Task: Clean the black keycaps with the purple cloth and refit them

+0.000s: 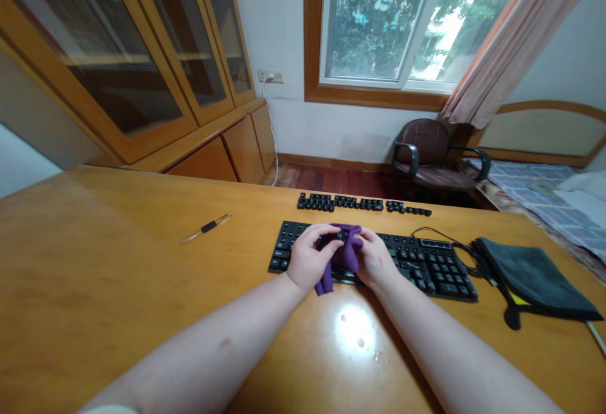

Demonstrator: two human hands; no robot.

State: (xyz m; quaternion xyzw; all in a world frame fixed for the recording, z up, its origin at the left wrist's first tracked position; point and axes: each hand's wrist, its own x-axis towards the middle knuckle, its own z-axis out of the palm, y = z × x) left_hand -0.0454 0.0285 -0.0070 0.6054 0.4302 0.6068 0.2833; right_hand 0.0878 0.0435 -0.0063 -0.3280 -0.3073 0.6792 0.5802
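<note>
The crumpled purple cloth [344, 251] slants along its long axis from upper right to lower left, pinched between the left hand [311, 257] and right hand [374, 259] above the black plastic keyboard [438, 267]; its lower end lies nearer the left hand.

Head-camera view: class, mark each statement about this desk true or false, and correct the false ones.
1. The left hand and right hand both hold a purple cloth above a black keyboard. True.
2. The loose keycaps sit in a bowl. False: they lie in rows on the wooden desk, beyond the keyboard.
3. A dark pouch lies right of the keyboard. True.
4. The armchair by the window is bright blue. False: it is dark reddish-brown.
</note>
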